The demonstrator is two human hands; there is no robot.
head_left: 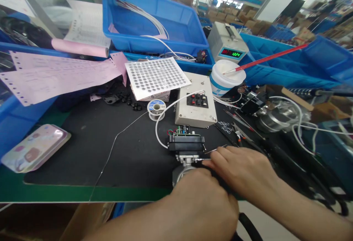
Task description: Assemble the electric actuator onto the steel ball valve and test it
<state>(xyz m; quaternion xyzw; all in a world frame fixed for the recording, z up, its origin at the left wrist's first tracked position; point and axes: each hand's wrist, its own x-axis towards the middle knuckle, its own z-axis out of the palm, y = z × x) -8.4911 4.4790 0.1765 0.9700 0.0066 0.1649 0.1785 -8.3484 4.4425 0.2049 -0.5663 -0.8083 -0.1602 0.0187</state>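
A black device with an exposed green circuit board (186, 142) sits near the bench's front edge, on a metal bracket above a round metal part (182, 173). A white cable runs from its left side to a beige box (196, 114). My left hand (204, 200) is closed over the near side of the round metal part; what its fingers grip is hidden. My right hand (239, 167) is closed around a thin metal tool (203, 159), whose tip reaches the bracket's right side.
A solder spool (156, 109) stands left of the beige box. Behind are a blue bin (154, 9), a white tub (226, 75) with a red-handled brush, and a power supply (227, 42). Pliers (242, 134) and a metal assembly (278, 116) lie right; a patterned case (35, 147) lies left.
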